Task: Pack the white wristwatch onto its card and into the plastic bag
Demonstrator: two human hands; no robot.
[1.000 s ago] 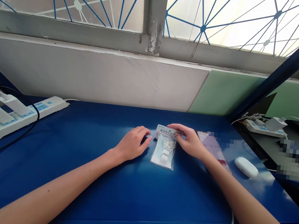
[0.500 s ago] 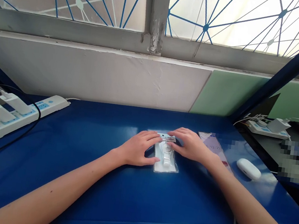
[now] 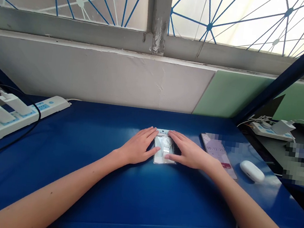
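A small clear plastic packet (image 3: 165, 160) with a printed header lies flat on the blue desk (image 3: 102, 197). Inside it is a white object with a round part and a strap-like piece (image 3: 167, 143); its exact kind is hard to make out. My left hand (image 3: 141, 146) rests along the packet's left edge, fingers stretched forward and thumb on its face. From the right, my right hand (image 3: 188, 150) lies over the other edge, with its fingertips on the header and its thumb near the lower middle. Neither hand is closed round the packet.
Right of my right hand lies a phone (image 3: 216, 152) showing a timer, beside a white earbud case (image 3: 252, 171). A white power strip (image 3: 43, 109) with plugged-in chargers and a black cable (image 3: 30, 131) occupies the desk's left side. A wall (image 3: 103, 76) stands behind.
The packet has shifted slightly away from me and to the left, and it sits straighter. My right hand has come lower over its right edge; my left hand has moved a little forward.
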